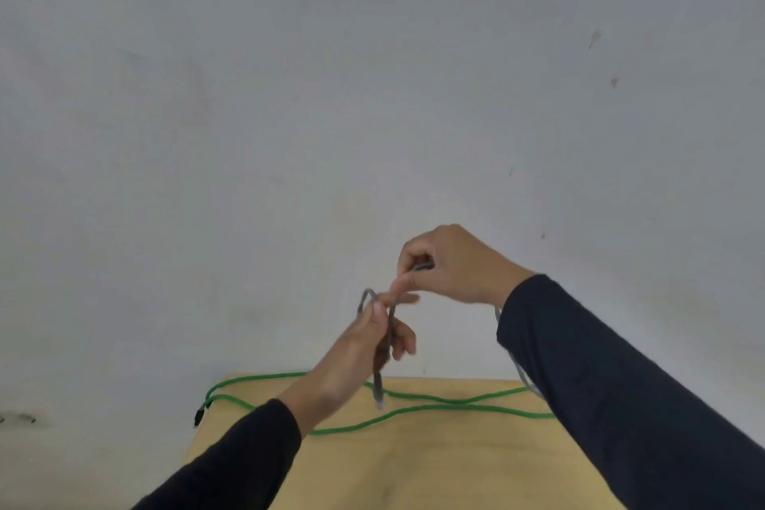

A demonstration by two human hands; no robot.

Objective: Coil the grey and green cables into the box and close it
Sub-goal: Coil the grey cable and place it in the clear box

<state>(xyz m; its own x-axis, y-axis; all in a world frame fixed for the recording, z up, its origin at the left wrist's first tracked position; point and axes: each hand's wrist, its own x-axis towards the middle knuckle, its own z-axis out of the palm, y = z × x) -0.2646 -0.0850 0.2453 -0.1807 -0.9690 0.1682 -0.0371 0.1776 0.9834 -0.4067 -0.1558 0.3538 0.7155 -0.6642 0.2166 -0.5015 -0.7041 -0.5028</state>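
Note:
Both my hands are raised above the wooden table (414, 468), holding the grey cable (389, 333). My left hand (364, 348) grips a small loop of it, and its end with a clear plug (378, 402) hangs down. My right hand (451, 265) pinches the cable higher up; the rest of the grey cable (519, 373) trails down behind my right sleeve. The green cable (414, 410) lies in loose curves across the far part of the table, its black plug (198, 415) hanging over the left corner. No box is in view.
A plain grey-white wall (289, 116) stands directly behind the table. The table's far edge and left corner show; the floor lies to the left of it.

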